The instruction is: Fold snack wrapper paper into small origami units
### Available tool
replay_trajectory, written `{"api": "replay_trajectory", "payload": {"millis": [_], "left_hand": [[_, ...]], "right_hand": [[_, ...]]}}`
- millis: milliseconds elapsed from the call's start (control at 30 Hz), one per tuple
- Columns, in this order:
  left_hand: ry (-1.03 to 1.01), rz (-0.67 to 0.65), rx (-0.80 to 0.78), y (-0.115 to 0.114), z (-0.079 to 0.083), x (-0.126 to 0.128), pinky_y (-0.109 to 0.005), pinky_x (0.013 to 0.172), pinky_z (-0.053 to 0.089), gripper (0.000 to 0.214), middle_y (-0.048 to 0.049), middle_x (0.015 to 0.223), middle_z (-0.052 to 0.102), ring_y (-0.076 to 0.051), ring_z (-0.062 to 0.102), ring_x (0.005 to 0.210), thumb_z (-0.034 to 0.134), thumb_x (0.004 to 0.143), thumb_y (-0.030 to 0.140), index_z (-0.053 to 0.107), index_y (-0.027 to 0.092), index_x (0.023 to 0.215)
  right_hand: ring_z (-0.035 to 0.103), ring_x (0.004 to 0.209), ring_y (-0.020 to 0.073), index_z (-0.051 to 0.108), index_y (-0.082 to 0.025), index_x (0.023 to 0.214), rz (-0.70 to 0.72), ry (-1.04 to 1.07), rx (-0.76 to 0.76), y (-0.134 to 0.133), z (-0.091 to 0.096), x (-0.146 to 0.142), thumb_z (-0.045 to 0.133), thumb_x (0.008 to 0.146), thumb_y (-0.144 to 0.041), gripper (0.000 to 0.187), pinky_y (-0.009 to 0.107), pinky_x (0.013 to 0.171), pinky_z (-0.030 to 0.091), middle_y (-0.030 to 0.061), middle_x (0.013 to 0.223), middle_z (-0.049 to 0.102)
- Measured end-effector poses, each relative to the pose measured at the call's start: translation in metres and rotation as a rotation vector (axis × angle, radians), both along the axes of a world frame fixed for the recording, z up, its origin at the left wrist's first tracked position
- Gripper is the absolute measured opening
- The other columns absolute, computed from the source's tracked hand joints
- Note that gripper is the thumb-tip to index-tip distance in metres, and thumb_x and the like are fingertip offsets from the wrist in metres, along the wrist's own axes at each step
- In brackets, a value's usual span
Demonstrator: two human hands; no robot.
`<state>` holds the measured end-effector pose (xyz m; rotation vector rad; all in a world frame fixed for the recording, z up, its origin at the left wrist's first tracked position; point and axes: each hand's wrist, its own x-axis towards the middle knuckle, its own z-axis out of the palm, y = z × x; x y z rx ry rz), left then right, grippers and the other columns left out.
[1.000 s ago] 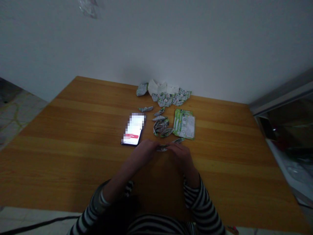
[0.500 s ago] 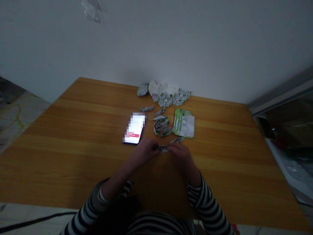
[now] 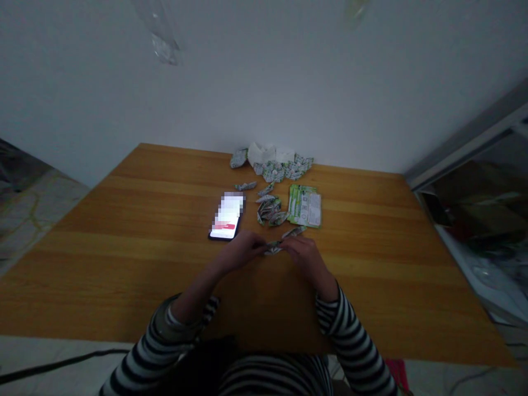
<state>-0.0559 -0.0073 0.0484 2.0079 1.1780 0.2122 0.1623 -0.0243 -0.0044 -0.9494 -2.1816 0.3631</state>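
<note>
Dim room; white wall (image 3: 264, 82) backs a bare wooden tabletop (image 3: 124, 236), tiled floor (image 3: 25, 203) to the left. Left hand (image 3: 241, 253) and right hand (image 3: 304, 256) pinch one folded paper piece (image 3: 273, 248) low over mid-tabletop. Just beyond: lit phone (image 3: 226, 217), green-printed sheet (image 3: 304, 205), heap of folded pieces (image 3: 274, 164) by the wall.

Lit black smartphone (image 3: 226, 219): 1. Flat green printed paper packet (image 3: 305, 205): 1. Heap of folded printed-paper pieces (image 3: 274, 162), far edge of the worktop (image 3: 124, 247): 1. Loose folded pieces (image 3: 270, 212): roughly seven.
</note>
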Motion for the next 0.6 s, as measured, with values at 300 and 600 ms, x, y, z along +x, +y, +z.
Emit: {"api": "replay_trajectory", "payload": {"millis": [300,600], "left_hand": [[0.176,0.064,0.237,-0.031,0.002,0.014,-0.023,0.05,0.026,0.019,-0.0026,0.057,0.061,-0.011,0.047,0.051,0.056,0.077,0.021,0.067,0.012,0.064],[-0.258,0.102,0.206,-0.021,-0.021,0.008,-0.027,0.069,0.049,0.044,-0.008,0.09,0.071,-0.02,0.064,0.078,0.073,0.07,0.041,0.067,0.012,0.102]], "right_hand": [[0.068,0.076,0.0161,0.071,-0.02,0.088,-0.004,0.042,-0.072,-0.012,-0.007,-0.001,0.055,0.088,-0.01,0.018,0.025,0.072,0.05,0.0047,0.083,0.073],[0.064,0.062,0.0174,0.07,-0.016,0.071,-0.194,0.514,-0.367,0.003,-0.015,-0.011,0.066,0.072,-0.018,0.005,0.026,0.06,0.047,0.004,0.067,0.071]]}}
